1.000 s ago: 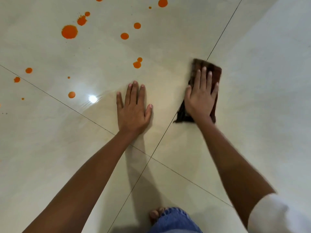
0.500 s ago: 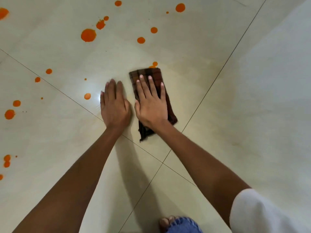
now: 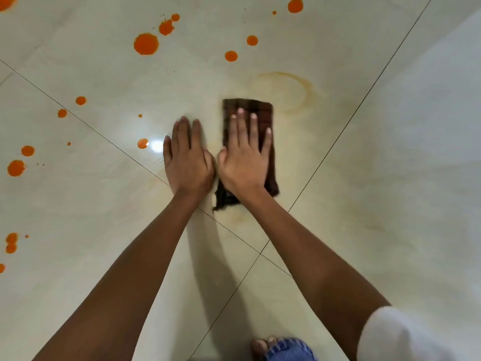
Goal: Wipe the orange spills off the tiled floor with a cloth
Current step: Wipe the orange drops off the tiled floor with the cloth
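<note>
Since half a second ago the two drops by the cloth's far edge are gone, leaving a faint orange smear ring (image 3: 294,92) on the floor (image 3: 390,178). Right hand (image 3: 243,162) lies flat, fingers spread, pressing the brown cloth (image 3: 260,110); left hand (image 3: 186,160) lies flat on bare tile just beside it. Orange spills (image 3: 146,44) sit far and left, too many to count.

Both arms extended forward; left hand (image 3: 188,162) flat, fingers together; right hand (image 3: 244,162) flat, fingers spread, thumbs nearly touching
</note>
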